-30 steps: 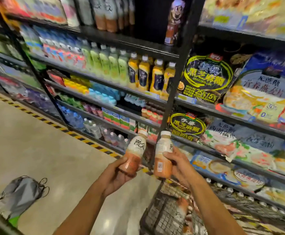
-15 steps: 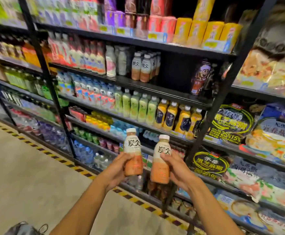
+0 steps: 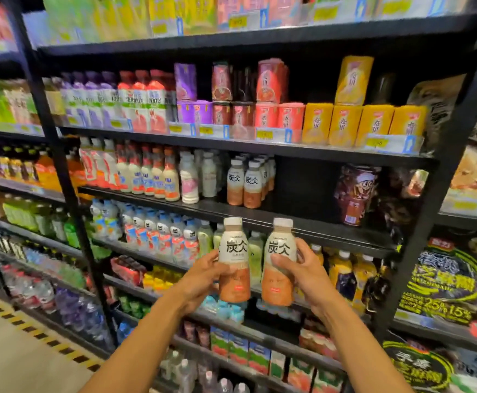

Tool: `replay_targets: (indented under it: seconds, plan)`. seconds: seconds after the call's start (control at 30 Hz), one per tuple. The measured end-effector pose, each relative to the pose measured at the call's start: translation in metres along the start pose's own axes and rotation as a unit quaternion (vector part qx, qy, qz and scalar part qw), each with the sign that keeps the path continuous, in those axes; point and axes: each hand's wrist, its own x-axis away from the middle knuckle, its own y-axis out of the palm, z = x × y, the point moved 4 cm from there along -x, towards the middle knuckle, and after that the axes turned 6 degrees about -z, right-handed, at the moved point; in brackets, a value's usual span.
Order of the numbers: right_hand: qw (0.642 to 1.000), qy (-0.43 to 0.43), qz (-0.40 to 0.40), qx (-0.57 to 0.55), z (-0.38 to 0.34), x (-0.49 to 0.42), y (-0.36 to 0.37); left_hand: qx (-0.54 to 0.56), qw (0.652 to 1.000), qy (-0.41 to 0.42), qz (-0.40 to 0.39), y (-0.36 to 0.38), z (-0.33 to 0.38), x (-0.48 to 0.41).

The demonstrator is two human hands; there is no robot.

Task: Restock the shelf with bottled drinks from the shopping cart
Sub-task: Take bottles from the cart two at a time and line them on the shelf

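Observation:
My left hand [image 3: 200, 276] grips a white-capped bottle [image 3: 234, 259] with a cream top and an orange lower half. A second bottle of the same kind [image 3: 279, 262] is in the grip of my right hand [image 3: 302, 272]. Both bottles stand upright, side by side, in front of the black shelf [image 3: 302, 219]. On that shelf, above and slightly left of my hands, is a row of matching bottles [image 3: 246, 182]. To their right the shelf has a dark bare stretch [image 3: 302, 188]. The shopping cart is out of view.
Other drinks fill the shelves: pale bottles [image 3: 152, 177] left of the matching row, yellow and red cartons [image 3: 345, 123] above, blue-labelled bottles [image 3: 158, 234] below. A printed cup [image 3: 355, 194] stands at the shelf's right end. A black upright post [image 3: 444, 194] separates snack bags [image 3: 444, 279].
Both hands have lifted the two bottles from low near the cart up to the shelf's front edge. My view has tilted upward, so the cart has dropped out of sight and higher shelves show.

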Motion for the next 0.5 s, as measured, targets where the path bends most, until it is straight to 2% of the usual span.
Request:
replay_targets:
  seconds: [0.2,0.5]
  plan:
    - [0.998,-0.046,0.027,0.039,-0.012,-0.096,-0.004,-0.039,0.998,0.057,0.005,-0.032,0.052,-0.089]
    - [0.979,-0.098,0.114,0.137,-0.016,-0.198,0.012,-0.126,0.981,0.144,0.036,-0.098,0.081,-0.198]
